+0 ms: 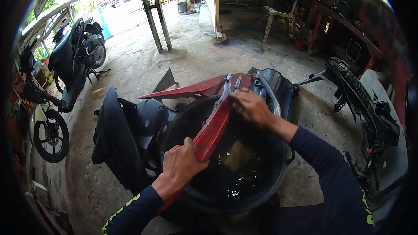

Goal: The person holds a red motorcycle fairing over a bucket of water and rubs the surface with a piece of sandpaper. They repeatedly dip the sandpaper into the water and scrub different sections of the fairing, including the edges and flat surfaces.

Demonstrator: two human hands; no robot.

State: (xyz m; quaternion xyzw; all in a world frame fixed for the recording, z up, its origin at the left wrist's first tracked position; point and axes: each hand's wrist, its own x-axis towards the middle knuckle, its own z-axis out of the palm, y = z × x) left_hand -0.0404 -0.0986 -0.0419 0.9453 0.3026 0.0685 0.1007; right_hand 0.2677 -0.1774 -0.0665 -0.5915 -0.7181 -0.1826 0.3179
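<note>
A long red motorcycle body panel [212, 137] slants over a large black tub [278, 182]. My left hand [182, 164] is closed around the panel's lower middle. At its upper end, my right hand [252, 108] has curled fingers pressed against the panel's edge; whatever lies under those fingertips is hidden. Dark water with bright reflections fills the tub's bottom. A yellowish flat piece [239, 156] lies in that water, below and right of the panel.
Another red panel [191, 88] lies behind the tub. Black fairings [116, 137] lean at its left, with a dark grey part [276, 89] behind right. A motorcycle [74, 61] stands left; a stripped motorcycle frame [359, 100] is at right. A plastic chair [281, 14] stands farther back.
</note>
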